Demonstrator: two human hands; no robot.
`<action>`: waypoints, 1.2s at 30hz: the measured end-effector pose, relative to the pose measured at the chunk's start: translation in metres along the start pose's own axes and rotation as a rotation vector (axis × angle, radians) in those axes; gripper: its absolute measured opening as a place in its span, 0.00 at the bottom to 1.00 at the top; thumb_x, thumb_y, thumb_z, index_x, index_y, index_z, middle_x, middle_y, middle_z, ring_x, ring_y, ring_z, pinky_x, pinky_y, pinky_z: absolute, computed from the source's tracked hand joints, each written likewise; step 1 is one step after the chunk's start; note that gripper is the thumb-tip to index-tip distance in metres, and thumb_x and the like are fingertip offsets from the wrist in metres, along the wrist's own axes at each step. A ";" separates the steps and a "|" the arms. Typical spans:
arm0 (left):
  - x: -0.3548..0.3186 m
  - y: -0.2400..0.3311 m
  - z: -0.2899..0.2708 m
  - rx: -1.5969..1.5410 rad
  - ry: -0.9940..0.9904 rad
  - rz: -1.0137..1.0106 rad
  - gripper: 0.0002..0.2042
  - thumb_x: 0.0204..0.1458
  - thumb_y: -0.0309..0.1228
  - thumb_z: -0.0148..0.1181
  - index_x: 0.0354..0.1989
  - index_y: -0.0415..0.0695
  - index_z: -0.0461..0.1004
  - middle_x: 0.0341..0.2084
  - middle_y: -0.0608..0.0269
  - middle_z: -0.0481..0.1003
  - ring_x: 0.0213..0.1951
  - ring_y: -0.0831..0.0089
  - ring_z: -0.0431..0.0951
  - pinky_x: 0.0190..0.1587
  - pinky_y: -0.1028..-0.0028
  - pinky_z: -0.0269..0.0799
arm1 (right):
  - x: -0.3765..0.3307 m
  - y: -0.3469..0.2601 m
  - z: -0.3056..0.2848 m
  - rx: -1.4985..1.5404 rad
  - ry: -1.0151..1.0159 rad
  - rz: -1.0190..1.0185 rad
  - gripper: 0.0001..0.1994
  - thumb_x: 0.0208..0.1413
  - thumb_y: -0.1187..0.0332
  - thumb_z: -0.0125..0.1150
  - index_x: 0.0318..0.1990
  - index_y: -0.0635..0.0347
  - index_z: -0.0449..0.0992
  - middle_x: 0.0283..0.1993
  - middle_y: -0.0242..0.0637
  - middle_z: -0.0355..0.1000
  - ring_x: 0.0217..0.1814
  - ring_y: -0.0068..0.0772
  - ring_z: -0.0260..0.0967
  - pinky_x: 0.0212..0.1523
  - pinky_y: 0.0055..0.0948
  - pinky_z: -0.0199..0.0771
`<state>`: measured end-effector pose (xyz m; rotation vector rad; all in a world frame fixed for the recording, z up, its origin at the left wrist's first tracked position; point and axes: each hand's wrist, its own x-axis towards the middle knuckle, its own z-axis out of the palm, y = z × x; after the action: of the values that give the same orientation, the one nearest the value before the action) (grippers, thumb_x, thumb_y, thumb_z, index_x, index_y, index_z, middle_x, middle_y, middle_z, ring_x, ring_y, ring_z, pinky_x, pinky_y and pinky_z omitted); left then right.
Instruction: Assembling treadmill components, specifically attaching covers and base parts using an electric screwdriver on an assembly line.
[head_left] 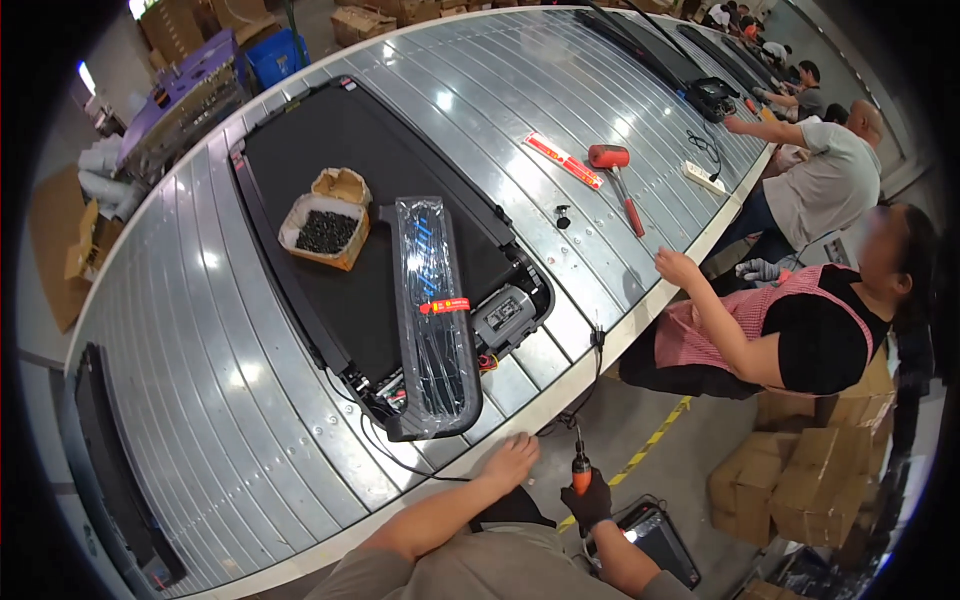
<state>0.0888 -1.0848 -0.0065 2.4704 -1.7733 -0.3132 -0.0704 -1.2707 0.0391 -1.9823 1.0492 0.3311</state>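
My left hand (512,460), bare, rests on the near edge of the metal conveyor table with its fingers loosely apart and nothing in it. In a dark glove, my right hand (588,499) grips an orange and black power screwdriver (581,466), its bit pointing away from me, just off the table edge. Before me lies a black treadmill (350,140) with its motor (504,318) exposed at the near right end. A film-wrapped black cover (430,370) with a red label sits across it. Beside the cover stands an open box of small black screws (328,229).
A red-headed mallet (622,185), a red-and-white strip (562,160) and a power strip (704,178) lie farther right. A person in a pink apron (790,320) sits at the right edge; other people work beyond. Cartons (800,485) stack on the floor. A cable (410,465) crosses the near edge.
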 end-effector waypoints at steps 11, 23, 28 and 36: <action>0.153 0.047 0.006 0.769 0.103 0.270 0.31 0.63 0.47 0.45 0.72 0.44 0.61 0.77 0.55 0.47 0.77 0.52 0.39 0.76 0.44 0.24 | -0.040 0.009 -0.094 -0.147 0.090 -0.001 0.28 0.40 0.59 0.77 0.47 0.59 0.73 0.34 0.43 0.80 0.38 0.49 0.80 0.42 0.44 0.79; 0.146 0.040 0.037 0.150 -0.227 0.451 0.13 0.58 0.41 0.54 0.45 0.50 0.79 0.43 0.67 0.78 0.52 0.65 0.75 0.59 0.58 0.63 | -0.017 0.031 -0.072 -0.007 0.208 -0.033 0.19 0.36 0.64 0.72 0.37 0.57 0.73 0.27 0.40 0.77 0.28 0.44 0.77 0.34 0.43 0.77; 0.022 0.006 -0.175 -0.146 0.153 0.293 0.23 0.56 0.34 0.53 0.61 0.46 0.74 0.31 0.68 0.72 0.36 0.69 0.74 0.42 0.68 0.69 | 0.062 0.019 -0.059 0.016 0.304 -0.244 0.25 0.35 0.69 0.72 0.45 0.59 0.71 0.28 0.38 0.76 0.28 0.39 0.75 0.35 0.39 0.78; -0.188 -0.105 -0.332 -0.013 0.199 -0.947 0.23 0.45 0.17 0.50 0.45 0.56 0.83 0.33 0.58 0.80 0.39 0.58 0.82 0.39 0.63 0.78 | 0.202 -0.104 -0.038 -0.251 -0.061 -0.398 0.31 0.37 0.58 0.72 0.52 0.58 0.71 0.38 0.47 0.79 0.42 0.55 0.79 0.45 0.50 0.78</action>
<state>0.1995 -0.8900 0.3196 3.0065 -0.4285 -0.1108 0.1291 -1.3815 0.0063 -2.3327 0.5753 0.3135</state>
